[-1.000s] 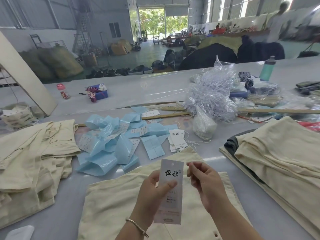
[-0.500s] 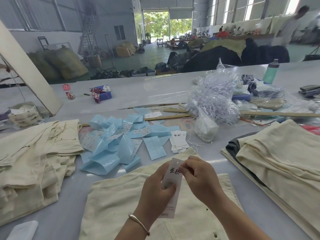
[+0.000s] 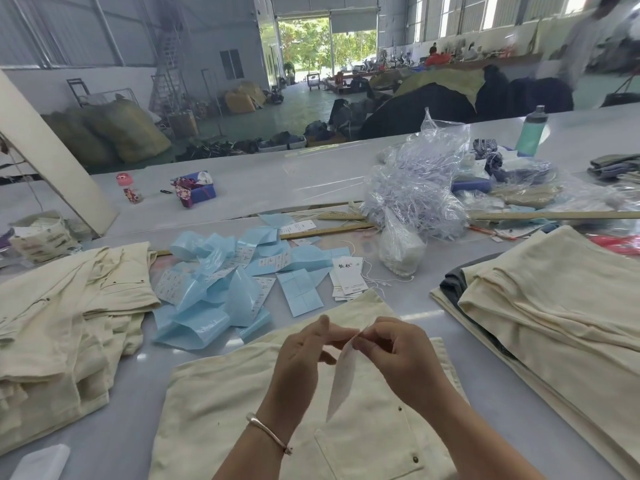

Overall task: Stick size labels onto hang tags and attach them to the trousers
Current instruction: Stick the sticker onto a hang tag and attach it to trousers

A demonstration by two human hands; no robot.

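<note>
A white hang tag [image 3: 341, 379] hangs edge-on over the cream trousers [image 3: 242, 410] that lie flat in front of me. My right hand [image 3: 398, 355] pinches the tag's top end. The fingertips of my left hand [image 3: 304, 355] meet that same top end and pinch it too; the exact contact is small and partly hidden. A small stack of printed hang tags [image 3: 349, 275] with loose strings lies just beyond the trousers. Blue label sheets [image 3: 221, 278] carrying white size labels are scattered to the left of that stack.
Crumpled cream trousers [image 3: 52, 306] are heaped at the left and a folded stack [image 3: 554, 306] sits at the right. A clear plastic bag [image 3: 415, 188], a small white bag [image 3: 398, 247], wooden rulers [image 3: 329, 230] and a green bottle [image 3: 530, 133] lie further back. A person [image 3: 585, 36] walks far right.
The tag has turned from face-on to edge-on. My right hand has closed in on its top end. My left hand has slid from the tag's side up to that same end.
</note>
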